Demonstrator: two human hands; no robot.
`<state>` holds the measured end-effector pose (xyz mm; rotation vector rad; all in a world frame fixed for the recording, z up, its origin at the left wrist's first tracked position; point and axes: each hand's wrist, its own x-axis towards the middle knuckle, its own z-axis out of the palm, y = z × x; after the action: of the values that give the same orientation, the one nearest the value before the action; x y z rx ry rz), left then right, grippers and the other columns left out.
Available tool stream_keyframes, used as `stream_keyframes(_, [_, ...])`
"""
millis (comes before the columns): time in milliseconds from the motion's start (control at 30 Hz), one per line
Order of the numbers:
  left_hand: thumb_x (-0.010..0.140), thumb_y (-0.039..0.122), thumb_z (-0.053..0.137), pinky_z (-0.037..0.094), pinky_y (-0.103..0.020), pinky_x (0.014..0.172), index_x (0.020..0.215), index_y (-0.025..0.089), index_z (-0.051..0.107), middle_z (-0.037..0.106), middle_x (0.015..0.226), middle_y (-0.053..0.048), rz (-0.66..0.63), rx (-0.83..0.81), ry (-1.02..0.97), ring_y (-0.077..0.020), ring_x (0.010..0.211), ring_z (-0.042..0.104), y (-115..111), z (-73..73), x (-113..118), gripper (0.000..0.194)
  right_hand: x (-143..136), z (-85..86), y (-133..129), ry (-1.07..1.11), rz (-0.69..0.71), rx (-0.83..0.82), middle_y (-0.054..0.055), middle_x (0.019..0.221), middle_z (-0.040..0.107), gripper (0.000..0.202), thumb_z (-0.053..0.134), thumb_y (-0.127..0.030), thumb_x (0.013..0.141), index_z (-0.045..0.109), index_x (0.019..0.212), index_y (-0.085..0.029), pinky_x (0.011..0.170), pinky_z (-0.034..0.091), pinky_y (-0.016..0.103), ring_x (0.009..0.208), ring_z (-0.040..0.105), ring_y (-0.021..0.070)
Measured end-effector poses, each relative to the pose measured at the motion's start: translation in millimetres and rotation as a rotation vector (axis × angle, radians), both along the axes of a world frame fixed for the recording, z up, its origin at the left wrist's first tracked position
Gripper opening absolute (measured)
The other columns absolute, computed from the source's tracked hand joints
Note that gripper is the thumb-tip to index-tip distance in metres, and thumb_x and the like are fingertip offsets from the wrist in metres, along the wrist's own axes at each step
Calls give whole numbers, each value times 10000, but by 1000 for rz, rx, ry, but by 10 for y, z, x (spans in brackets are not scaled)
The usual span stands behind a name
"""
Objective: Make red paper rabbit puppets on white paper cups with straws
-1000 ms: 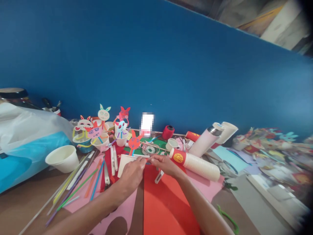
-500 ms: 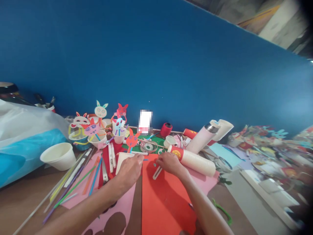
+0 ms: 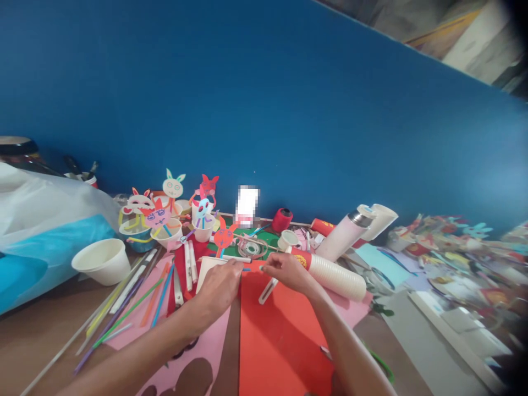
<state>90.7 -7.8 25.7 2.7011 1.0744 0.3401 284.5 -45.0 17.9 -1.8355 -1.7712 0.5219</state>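
My left hand is closed on a white paper cup lying at the centre of the table. An orange animal-face cutout on coloured stems rises from behind that cup. My right hand hovers over the top of a red-orange sheet, its fingers pinched together; whatever is between them is too small to make out. Under this hand a white cutter lies on the sheet. A stack of paper cups rests just right of my right hand.
Finished cutout figures stand in cups at the back left. An empty cup, coloured pipe cleaners and markers lie to the left. A thermos leans at the right. A blue wall is behind.
My right hand has shifted very slightly, its fingers a little off the sheet. My left hand stays at the cup. The whole view has moved slightly.
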Motion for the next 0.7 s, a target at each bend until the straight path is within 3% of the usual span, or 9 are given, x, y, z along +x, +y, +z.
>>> stream_keyframes(67, [796, 114, 329, 365, -271, 547, 834, 186, 525, 633, 820, -67, -6, -16, 12, -217, 717, 619, 2, 20, 8, 213, -78, 75, -27, 262, 33, 31, -29, 559, 528, 180, 531, -323, 718, 558, 630, -168, 494, 325, 189, 519, 450, 89])
stream_keyframes(167, [805, 107, 309, 356, -269, 540, 836, 173, 533, 641, 795, -80, 36, -34, 39, -214, 704, 622, 14, 20, 15, 235, -234, 98, -44, 408, 5, 68, -36, 555, 490, 182, 534, -305, 711, 520, 598, -164, 495, 319, 187, 514, 418, 80])
stream_keyframes(433, [827, 164, 308, 342, -267, 542, 827, 190, 538, 653, 744, -60, 57, -44, -35, -210, 708, 622, 19, 31, -5, 231, -400, -77, -20, 412, -77, 83, -43, 529, 451, 193, 518, -301, 714, 483, 577, -169, 470, 304, 188, 484, 383, 76])
stream_keyframes(700, [828, 161, 310, 353, -273, 553, 805, 187, 541, 655, 737, -62, 61, -49, -18, -214, 708, 624, 4, 72, 3, 233, -454, -109, -27, 279, -166, 133, -53, 484, 417, 202, 507, -294, 706, 464, 549, -176, 444, 276, 185, 472, 387, 80])
